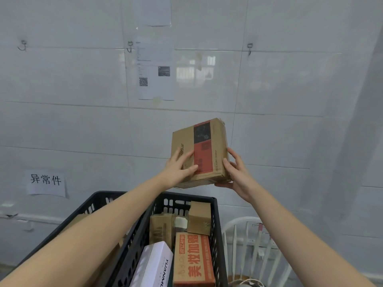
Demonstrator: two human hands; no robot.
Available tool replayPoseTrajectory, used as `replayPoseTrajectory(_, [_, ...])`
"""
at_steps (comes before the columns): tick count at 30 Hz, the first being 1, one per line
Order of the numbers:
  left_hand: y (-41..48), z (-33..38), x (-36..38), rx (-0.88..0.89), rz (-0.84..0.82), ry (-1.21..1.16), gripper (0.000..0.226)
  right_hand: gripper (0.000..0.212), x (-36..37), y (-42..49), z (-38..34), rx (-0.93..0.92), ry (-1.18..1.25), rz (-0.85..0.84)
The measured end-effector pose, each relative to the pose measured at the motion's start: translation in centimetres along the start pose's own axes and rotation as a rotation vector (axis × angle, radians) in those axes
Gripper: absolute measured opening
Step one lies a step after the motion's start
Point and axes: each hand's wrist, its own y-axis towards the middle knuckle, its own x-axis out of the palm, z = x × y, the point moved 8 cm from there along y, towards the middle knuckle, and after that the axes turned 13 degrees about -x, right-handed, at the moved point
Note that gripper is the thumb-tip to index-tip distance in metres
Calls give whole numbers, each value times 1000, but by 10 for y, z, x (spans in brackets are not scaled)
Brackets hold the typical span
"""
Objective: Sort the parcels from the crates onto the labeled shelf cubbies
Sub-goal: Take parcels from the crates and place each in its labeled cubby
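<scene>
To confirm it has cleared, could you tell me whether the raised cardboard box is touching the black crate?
Apart. The head view shows the cardboard box held above the black crate, with white wall visible between its underside and the rim.

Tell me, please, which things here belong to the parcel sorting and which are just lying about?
Job: held box, left hand, right hand, black crate, orange box, white box, small brown box.
Lying about: wall notices, hooks, white rack.
</scene>
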Motion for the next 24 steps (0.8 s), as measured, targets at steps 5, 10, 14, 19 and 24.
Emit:
replayPoseTrajectory(5, [-10, 12, 8, -14, 3, 111, 79, 63, 7, -6, 3, -26, 72, 14])
replayPoseTrajectory(10, [-27, 30, 22, -17, -205, -362, 70, 62, 21, -5, 1, -74, 2, 36])
replayPoseTrajectory(14, [-27, 40, 8, 124, -91, -391, 94, 71, 26, -3, 4, -80, 25, 82])
replayPoseTrajectory(19, [-23, 28, 6, 73, -202, -454, 67, 53, 39, 0, 10, -13, 44, 26])
replayPoseTrajectory(24, [-21, 12, 10, -34, -272, -689, 64, 35, 28, 4, 7, 12, -102, 50])
